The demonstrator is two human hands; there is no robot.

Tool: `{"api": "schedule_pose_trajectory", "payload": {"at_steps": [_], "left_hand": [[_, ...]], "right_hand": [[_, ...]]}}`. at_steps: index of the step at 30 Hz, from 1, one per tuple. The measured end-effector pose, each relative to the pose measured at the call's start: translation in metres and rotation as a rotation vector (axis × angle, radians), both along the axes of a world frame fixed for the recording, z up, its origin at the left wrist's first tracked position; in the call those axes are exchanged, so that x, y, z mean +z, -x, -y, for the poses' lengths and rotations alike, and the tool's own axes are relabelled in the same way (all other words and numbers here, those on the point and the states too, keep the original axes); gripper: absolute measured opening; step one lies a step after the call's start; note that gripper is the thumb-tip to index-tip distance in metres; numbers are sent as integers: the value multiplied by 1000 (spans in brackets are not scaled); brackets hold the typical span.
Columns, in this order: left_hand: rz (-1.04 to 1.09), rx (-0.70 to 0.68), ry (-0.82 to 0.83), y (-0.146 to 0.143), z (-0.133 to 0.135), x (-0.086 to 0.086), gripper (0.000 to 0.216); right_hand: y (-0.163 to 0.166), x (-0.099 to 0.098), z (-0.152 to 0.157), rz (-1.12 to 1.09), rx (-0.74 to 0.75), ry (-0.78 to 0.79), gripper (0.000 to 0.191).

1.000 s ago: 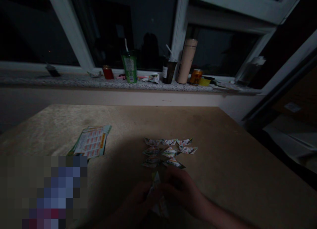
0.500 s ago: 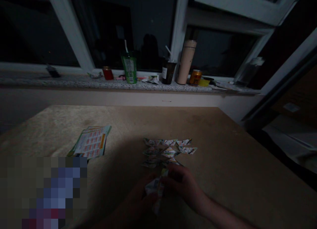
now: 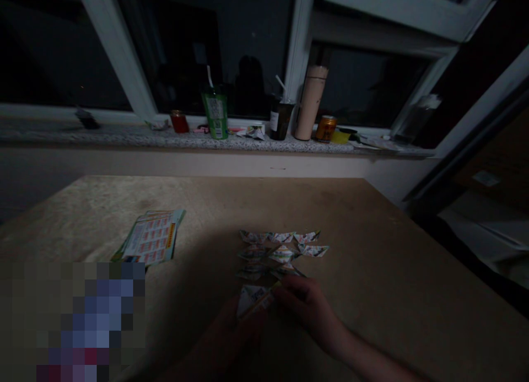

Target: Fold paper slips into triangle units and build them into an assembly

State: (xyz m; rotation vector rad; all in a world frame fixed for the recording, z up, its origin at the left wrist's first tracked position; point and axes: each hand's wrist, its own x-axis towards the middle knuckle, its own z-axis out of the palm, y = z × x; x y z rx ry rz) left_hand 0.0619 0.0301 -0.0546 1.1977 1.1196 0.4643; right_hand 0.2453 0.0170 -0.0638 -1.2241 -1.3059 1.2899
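Between my two hands is a partly folded piece of printed paper (image 3: 253, 300), with a white triangular face and a coloured strip along its lower edge. My left hand (image 3: 237, 327), in deep shadow, grips its lower left side. The fingers of my right hand (image 3: 301, 296) pinch its right end. Just beyond lie several folded paper boats (image 3: 281, 253) in rows on the table. The nearest of them almost touches my right fingertips. Off to the left rests a stack of printed leaflets (image 3: 151, 236).
The brown table (image 3: 351, 216) reaches to the wall under a window. Along the granite sill (image 3: 165, 139) stand a green cup (image 3: 216, 114), a dark cup (image 3: 281, 120), a pink flask (image 3: 311, 103), an orange can (image 3: 326, 128) and a red jar (image 3: 179, 122). The lower left corner is pixelated.
The paper has turned in my hands, so its white triangular face now shows with the strip slanting up to the right. My left hand has shifted slightly; the boats and leaflets stay put.
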Motion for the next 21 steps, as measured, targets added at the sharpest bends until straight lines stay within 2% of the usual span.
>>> {"api": "schedule_pose_trajectory", "payload": {"at_steps": [4,8,11,15,21], "left_hand": [[-58,45,-5,-7,0,6,44],[-35,0,-7,-11,-2,9,52],[-42,29,-16,-12,-4,9,54],[8,54,-20,-12,-7,4,57],[132,86,73,-10,-8,-7,53]], "right_hand": [[0,0,1,28,2,15,44],[1,-2,3,90,-41,-7,34],[1,-1,3,149,-77,-72,26],[0,1,2,149,-94,-133,22],[2,2,3,106,-111,-185,13]]}}
